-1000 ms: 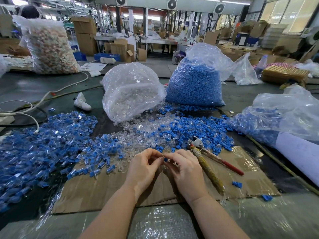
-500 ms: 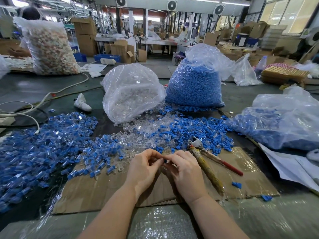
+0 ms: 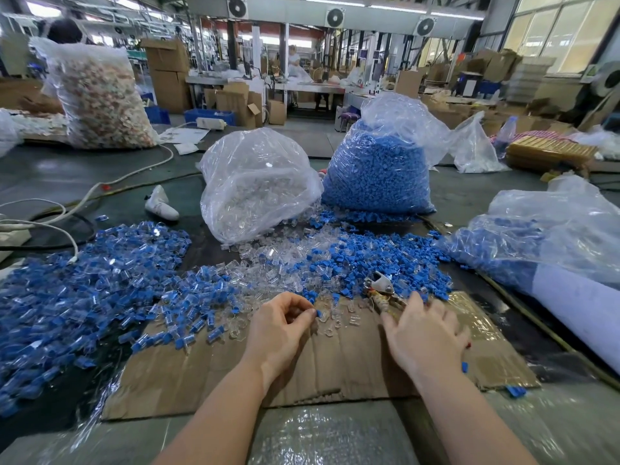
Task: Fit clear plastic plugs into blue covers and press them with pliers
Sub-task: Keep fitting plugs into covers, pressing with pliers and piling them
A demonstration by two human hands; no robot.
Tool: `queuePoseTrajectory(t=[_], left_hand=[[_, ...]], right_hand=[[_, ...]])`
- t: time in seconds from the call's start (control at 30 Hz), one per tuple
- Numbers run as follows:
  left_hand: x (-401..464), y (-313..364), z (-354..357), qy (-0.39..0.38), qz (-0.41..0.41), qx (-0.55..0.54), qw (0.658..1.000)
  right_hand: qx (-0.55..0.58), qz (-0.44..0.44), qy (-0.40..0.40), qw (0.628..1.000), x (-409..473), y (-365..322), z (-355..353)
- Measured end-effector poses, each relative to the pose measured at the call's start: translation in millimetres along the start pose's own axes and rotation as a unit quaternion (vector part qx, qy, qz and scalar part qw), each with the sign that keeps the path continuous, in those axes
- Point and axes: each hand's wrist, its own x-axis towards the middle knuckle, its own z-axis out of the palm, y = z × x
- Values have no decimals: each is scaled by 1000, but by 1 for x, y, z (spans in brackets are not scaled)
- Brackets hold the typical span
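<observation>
Left hand (image 3: 281, 325) pinches a blue cover with clear plug (image 3: 319, 313)
Right hand (image 3: 424, 333), fingers spread and holding nothing, lies over the pliers (image 3: 380, 290) handles

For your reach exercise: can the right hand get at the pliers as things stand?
Probably yes. The right hand lies spread over the handles of the pliers, fingers already at them, and nothing covers them on the cardboard.

blue covers (image 3: 375, 260), clear plugs (image 3: 255, 199), brown cardboard (image 3: 335, 370)

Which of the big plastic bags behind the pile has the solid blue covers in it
The upright bag right of centre, packed with blue covers. The bag beside it on the left holds clear plugs; the far-left one holds pale mixed pieces.
</observation>
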Motion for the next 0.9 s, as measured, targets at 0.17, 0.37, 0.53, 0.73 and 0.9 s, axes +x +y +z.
queuePoseTrajectory(t=[0.17, 0.37, 0.53, 0.73, 0.9], left_hand=[[2, 1, 0, 12, 2, -4, 1000], [6, 6, -2, 9, -25, -36, 999], [11, 10, -2, 26, -96, -148, 984], [18, 12, 1, 54, -178, -270, 945], [18, 12, -3, 63, -176, -273, 944]], right_hand=[[-23, 3, -78, 997, 5, 14, -1], [-44, -62, 25, 997, -4, 5, -3], [32, -135, 7, 990, -6, -5, -19], [401, -152, -300, 852, -21, -21, -49], [380, -119, -338, 852, -26, -25, -48]])
